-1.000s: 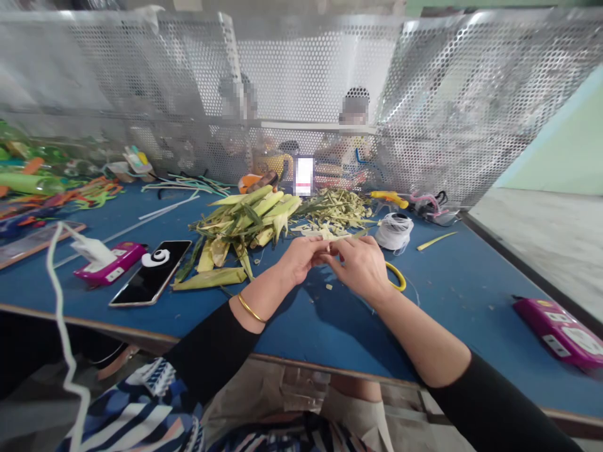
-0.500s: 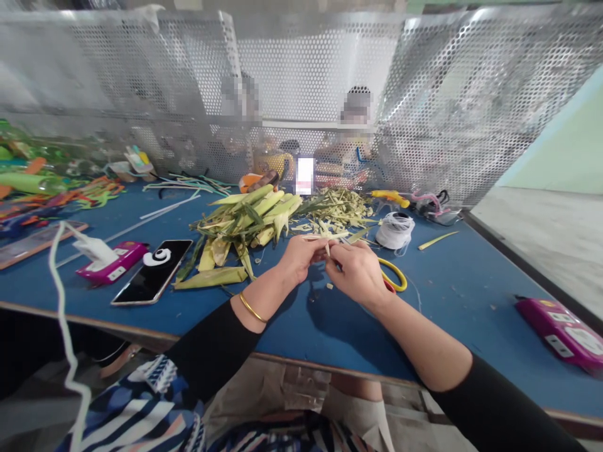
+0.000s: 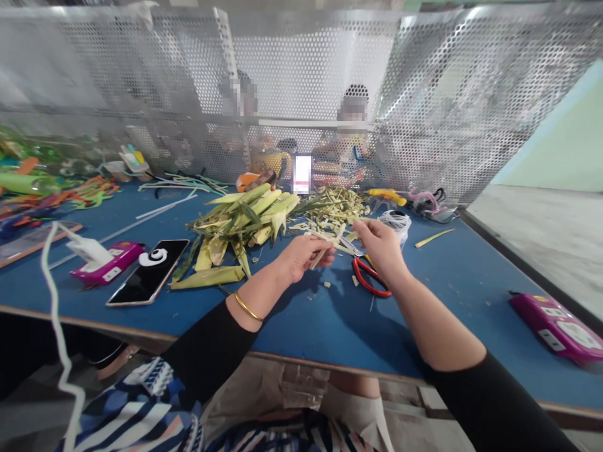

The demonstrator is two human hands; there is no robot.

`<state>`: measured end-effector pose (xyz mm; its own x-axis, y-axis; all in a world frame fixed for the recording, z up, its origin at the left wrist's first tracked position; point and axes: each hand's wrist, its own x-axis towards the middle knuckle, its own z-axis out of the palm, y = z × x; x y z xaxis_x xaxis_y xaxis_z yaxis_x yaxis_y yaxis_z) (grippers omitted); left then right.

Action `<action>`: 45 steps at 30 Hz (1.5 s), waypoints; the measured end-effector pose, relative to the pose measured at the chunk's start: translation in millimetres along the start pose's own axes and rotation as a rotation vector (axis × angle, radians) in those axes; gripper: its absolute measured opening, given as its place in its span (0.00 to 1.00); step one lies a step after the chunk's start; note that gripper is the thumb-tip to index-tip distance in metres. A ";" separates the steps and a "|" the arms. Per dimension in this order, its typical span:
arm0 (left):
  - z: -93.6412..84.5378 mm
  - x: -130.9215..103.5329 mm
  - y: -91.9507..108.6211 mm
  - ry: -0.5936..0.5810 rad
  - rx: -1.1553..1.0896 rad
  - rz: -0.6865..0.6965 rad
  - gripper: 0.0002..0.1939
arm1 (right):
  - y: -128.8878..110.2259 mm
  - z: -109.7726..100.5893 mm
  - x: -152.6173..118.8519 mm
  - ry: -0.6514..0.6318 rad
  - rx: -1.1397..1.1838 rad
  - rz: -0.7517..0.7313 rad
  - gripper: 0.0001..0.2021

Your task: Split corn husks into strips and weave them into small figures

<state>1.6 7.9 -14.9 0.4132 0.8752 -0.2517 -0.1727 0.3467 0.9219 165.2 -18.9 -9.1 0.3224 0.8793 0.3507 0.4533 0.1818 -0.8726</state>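
1. Lettering: the lit screen (image 3: pixel 302 174) by the perforated metal panel (image 3: pixel 311 56) is too blurred to read. The dark phone (image 3: pixel 157 276) at left bears a white swirl shape. Markings on the left magenta block (image 3: pixel 123 258) and right magenta block (image 3: pixel 558 326) are too small to make out.
2. Edges and room: the blue desk (image 3: pixel 306 339) has its near edge below both forearms and the panel rising along its far side. Bare blue surface lies between the right forearm and the right magenta block, and more between the two forearms.
3. Left hand (image 3: pixel 304 256): its fingers are closed on pale strips (image 3: pixel 325 242), flat and narrow, crossing one another above the desk at its middle. A smooth gold bangle (image 3: pixel 247 306) rings the wrist.
4. Right hand (image 3: pixel 384 248): raised just beside the strips, thumb and fingertips drawn together; whether anything thin sits between them cannot be told.
5. Scissors (image 3: pixel 365 284): red-handled, metal-bladed, lying between the hands and partly hidden by the right one.
6. Around them: leafy green-yellow husks (image 3: pixel 254 213), a heap of thin shreds (image 3: pixel 342 204), and a fuzzy white thread bundle (image 3: pixel 400 225) behind the right hand.
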 end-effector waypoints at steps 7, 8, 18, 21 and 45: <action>3.3 -4.0 -3.3 -0.059 0.139 0.009 0.16 | 9.1 13.9 -0.2 -0.237 0.437 0.230 0.18; 4.2 -4.5 -4.3 -0.048 0.201 0.057 0.18 | 9.5 15.9 -2.4 -0.224 0.441 0.218 0.17; 7.9 -7.2 -4.1 -0.090 0.393 0.102 0.13 | 20.8 15.6 2.1 -0.107 0.156 0.052 0.12; 6.0 -9.1 -3.5 -0.143 0.440 0.085 0.09 | 16.4 11.3 3.2 -0.228 0.014 -0.047 0.13; 11.5 -11.4 -9.7 -0.205 0.432 0.143 0.12 | 14.1 12.5 1.9 -0.142 0.225 0.029 0.13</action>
<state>8.9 -9.4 -17.6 0.5871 0.8044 -0.0909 0.1278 0.0188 0.9916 161.8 -9.2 -25.0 0.2060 0.9355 0.2869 0.2439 0.2349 -0.9409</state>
